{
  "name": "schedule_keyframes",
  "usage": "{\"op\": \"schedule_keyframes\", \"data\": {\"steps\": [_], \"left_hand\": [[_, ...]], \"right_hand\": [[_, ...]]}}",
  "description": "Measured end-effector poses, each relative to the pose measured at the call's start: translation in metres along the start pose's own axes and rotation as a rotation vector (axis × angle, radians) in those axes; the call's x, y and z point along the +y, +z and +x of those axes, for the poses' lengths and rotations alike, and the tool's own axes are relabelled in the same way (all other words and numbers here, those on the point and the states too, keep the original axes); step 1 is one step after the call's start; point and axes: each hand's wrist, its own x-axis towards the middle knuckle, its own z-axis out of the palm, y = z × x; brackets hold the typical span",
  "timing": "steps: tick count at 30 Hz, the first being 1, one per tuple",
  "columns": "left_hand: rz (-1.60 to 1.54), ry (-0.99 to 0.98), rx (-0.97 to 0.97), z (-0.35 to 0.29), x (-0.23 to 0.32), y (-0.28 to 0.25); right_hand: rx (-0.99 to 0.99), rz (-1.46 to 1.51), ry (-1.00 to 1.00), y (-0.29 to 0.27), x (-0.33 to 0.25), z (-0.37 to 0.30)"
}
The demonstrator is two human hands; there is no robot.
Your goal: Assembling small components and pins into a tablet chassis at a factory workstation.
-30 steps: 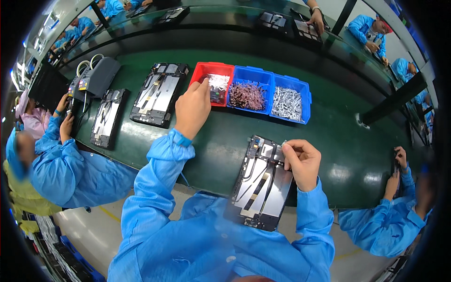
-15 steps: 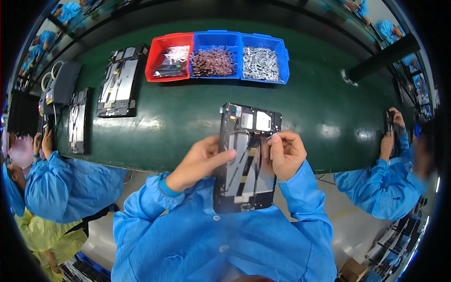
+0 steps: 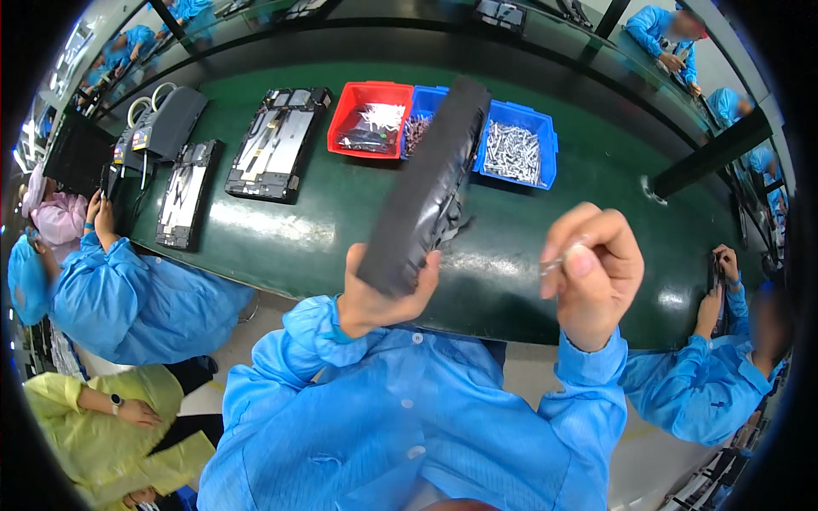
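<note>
My left hand (image 3: 368, 305) grips the lower end of a black, tablet-like device housing (image 3: 426, 183). The housing is raised and tilted on edge, its plain black side showing. Its inner parts face right and are mostly hidden, with some loose black strips at that edge. To the right of it, apart from the housing, my right hand (image 3: 598, 277) is raised with thumb and fingers pinched. Between those fingertips is a small, thin, shiny piece (image 3: 550, 266), too small to name.
Beyond the housing stand a red bin (image 3: 365, 155) with white and black pieces, a partly covered blue bin (image 3: 423, 92), and a blue bin (image 3: 513, 180) of silvery pieces. Two opened devices (image 3: 274, 145) (image 3: 187, 194) and a grey machine (image 3: 175, 123) lie left. Co-workers (image 3: 141, 294) (image 3: 686, 383) sit either side.
The housing has been lifted and turned from face-up onto its edge, leaning up and right. My right hand has moved away from it to the right, holding the small piece. The view has shifted.
</note>
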Motion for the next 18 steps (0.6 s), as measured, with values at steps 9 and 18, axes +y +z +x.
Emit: {"op": "schedule_keyframes", "data": {"steps": [9,18], "left_hand": [[0.415,0.428,0.133,0.005,-0.008,0.007],[0.443,0.404,0.123,0.002,-0.006,0.009]], "right_hand": [[-0.243,0.163,0.137,0.039,0.021,0.017],[-0.219,0.101,0.101,0.037,0.023,0.013]]}}
